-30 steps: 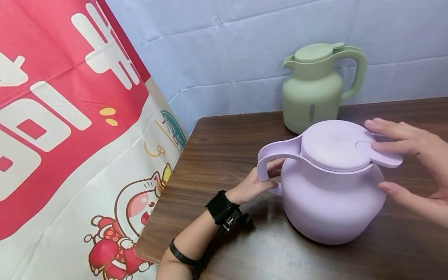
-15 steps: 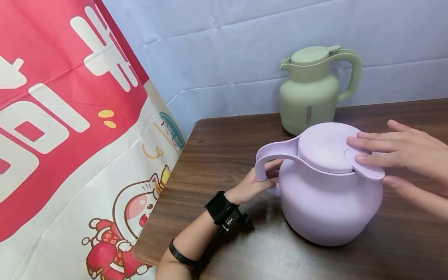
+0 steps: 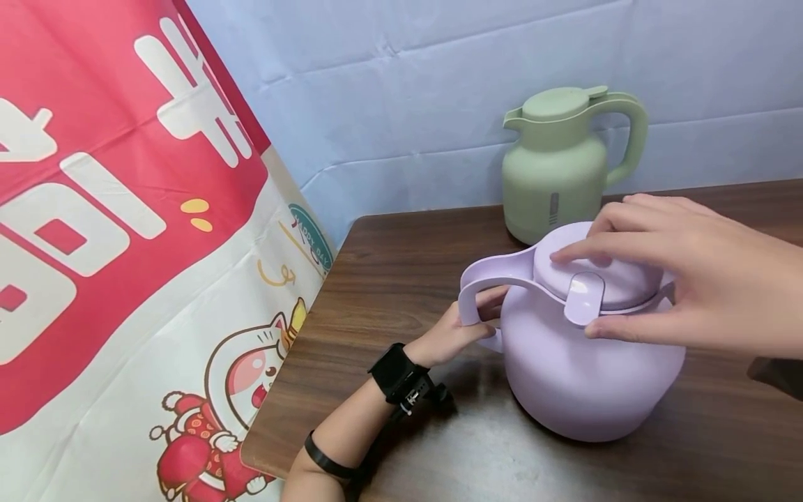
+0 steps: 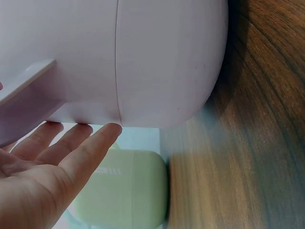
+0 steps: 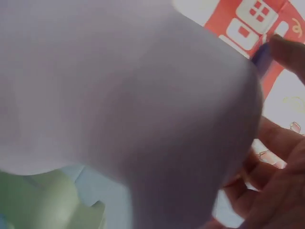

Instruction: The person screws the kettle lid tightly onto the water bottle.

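Observation:
A lilac insulated jug (image 3: 592, 387) stands upright on the table, its handle (image 3: 498, 265) toward the left. My left hand (image 3: 448, 336) is at that handle, thumb on the near side and fingers beyond it; in the left wrist view the fingertips touch the jug's side. Over the top, my right hand (image 3: 677, 261) grips the round lid (image 3: 633, 282). Its index finger lies across the lid and its thumb is beside the lid's tab (image 3: 583, 300), which points to the front. In the right wrist view the jug is blurred, with several fingers curled beside it.
A green jug (image 3: 552, 178) stands behind on the dark wood table (image 3: 401, 279). Pale blue cloth (image 3: 401, 104) hangs at the back, and a red and white printed cloth (image 3: 119, 279) hangs left of the table's edge.
My right hand has come in from the right onto the lid. The lid's tab has swung from the right side round to the front. My left hand has stayed at the handle.

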The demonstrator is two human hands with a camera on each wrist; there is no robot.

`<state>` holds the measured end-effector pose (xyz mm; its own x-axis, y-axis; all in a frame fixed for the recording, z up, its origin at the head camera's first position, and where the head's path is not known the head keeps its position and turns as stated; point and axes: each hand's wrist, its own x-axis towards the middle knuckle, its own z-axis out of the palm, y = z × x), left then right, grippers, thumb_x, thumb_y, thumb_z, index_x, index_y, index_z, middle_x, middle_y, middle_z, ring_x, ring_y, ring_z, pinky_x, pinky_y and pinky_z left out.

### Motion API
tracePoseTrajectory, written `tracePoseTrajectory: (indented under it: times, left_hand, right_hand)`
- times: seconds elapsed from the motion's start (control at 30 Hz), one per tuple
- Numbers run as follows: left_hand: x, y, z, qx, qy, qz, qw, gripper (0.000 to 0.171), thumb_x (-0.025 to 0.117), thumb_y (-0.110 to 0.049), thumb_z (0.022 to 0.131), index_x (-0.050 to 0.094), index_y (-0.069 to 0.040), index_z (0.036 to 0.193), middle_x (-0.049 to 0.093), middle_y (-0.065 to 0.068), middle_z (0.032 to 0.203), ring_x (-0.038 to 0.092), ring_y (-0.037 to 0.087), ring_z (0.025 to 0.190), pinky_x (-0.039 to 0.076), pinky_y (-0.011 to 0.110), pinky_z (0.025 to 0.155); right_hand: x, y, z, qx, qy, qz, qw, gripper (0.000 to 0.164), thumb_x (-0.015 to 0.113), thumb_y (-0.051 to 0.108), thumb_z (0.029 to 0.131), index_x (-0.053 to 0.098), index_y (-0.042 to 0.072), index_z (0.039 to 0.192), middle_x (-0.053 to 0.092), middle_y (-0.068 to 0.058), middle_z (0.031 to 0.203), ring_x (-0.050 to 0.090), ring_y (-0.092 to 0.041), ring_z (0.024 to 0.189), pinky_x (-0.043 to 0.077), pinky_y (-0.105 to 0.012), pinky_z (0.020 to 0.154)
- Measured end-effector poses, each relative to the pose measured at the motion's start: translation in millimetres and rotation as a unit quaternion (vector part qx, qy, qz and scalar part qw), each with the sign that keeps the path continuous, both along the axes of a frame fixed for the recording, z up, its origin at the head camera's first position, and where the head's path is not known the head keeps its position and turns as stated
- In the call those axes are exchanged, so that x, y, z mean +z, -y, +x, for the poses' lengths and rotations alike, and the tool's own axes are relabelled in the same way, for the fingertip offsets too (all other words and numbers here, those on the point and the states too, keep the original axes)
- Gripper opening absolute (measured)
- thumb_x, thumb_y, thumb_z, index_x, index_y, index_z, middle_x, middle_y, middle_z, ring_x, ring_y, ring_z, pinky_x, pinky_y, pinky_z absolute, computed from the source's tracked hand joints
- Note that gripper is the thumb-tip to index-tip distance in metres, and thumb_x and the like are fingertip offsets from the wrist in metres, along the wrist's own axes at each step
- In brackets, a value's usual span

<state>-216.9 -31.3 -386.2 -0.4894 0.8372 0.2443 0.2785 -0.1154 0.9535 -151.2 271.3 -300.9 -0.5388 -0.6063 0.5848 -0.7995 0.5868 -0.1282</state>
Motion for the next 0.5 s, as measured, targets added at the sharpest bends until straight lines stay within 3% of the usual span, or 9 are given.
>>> tracePoseTrajectory:
  times: [0.1, 0.2, 0.3, 0.5]
  left_hand:
    - [0.6, -0.2, -0.3, -0.003, 0.001, 0.002, 1.0, 0.058, 0.039, 0.019, 0.083, 0.026, 0.018, 0.14, 0.032, 0.036, 0.14, 0.044, 0.032, 0.126, 0.042, 0.035, 0.099]
    - [1.6, -0.3, -0.4, -0.003, 0.0, 0.003, 1.0, 0.057, 0.039, 0.019, 0.083, 0.026, 0.018, 0.139, 0.033, 0.037, 0.139, 0.045, 0.028, 0.126, 0.042, 0.035, 0.099]
    - [2.2, 0.0, -0.3, -0.006, -0.003, 0.003, 1.0, 0.058, 0.039, 0.019, 0.083, 0.026, 0.017, 0.14, 0.033, 0.035, 0.14, 0.045, 0.027, 0.125, 0.041, 0.033, 0.099]
    - [13.3, 0.9, 5.9, -0.011, -0.006, 0.007, 0.9999, 0.057, 0.038, 0.019, 0.082, 0.027, 0.018, 0.139, 0.033, 0.037, 0.138, 0.047, 0.022, 0.123, 0.042, 0.032, 0.098]
  right_hand:
    - [42.9, 30.1, 20.9, -0.061, 0.039, 0.028, 0.997, 0.073, 0.083, 0.06, 0.057, 0.059, 0.039, 0.123, 0.049, 0.026, 0.111, 0.042, -0.001, 0.1, 0.031, -0.029, 0.083]
    - [65.8, 45.6, 29.1, -0.104, 0.096, 0.043, 0.989, 0.074, 0.081, 0.065, 0.056, 0.061, 0.035, 0.121, 0.049, 0.025, 0.119, 0.046, -0.005, 0.108, 0.037, -0.033, 0.084]
    - [75.8, 52.2, 29.1, -0.134, 0.132, 0.064, 0.98, 0.077, 0.076, 0.07, 0.056, 0.063, 0.031, 0.121, 0.049, 0.025, 0.119, 0.052, -0.011, 0.108, 0.043, -0.041, 0.081]
    - [80.5, 58.7, 22.4, -0.182, 0.139, 0.093, 0.969, 0.079, 0.066, 0.083, 0.052, 0.065, 0.035, 0.115, 0.049, 0.029, 0.103, 0.054, -0.007, 0.086, 0.045, -0.036, 0.065]
